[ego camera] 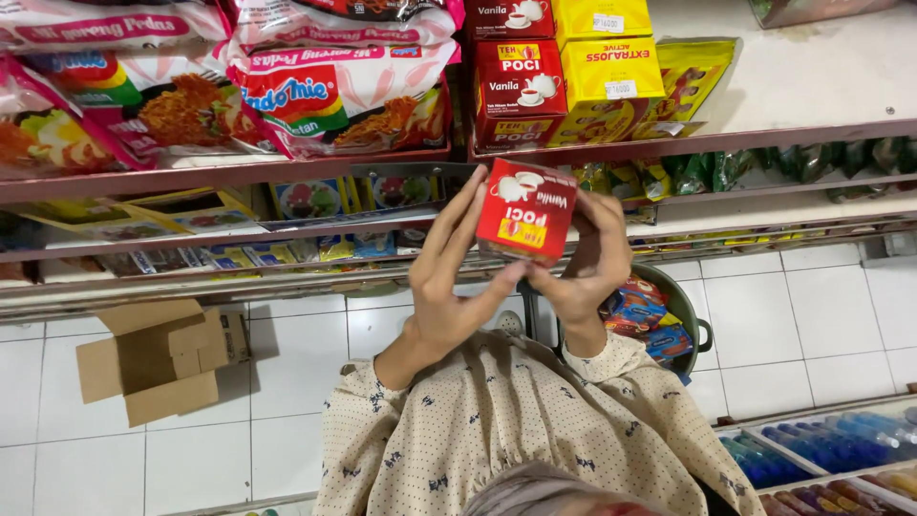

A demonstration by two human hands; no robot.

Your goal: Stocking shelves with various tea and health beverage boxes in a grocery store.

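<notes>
Red tea box (526, 210): I grasp it between left hand (449, 277) and right hand (590, 263); shelving step, matching stack (516, 91) at twelve o'clock needs lift.

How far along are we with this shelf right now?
Done, by the look of it: matching red boxes already sit stacked on the shelf, and the cardboard carton lies open on the floor. In hand: the left hand and right hand hold one red box below that shelf. Left: that box is not yet placed, and the basket holds packets.
</notes>
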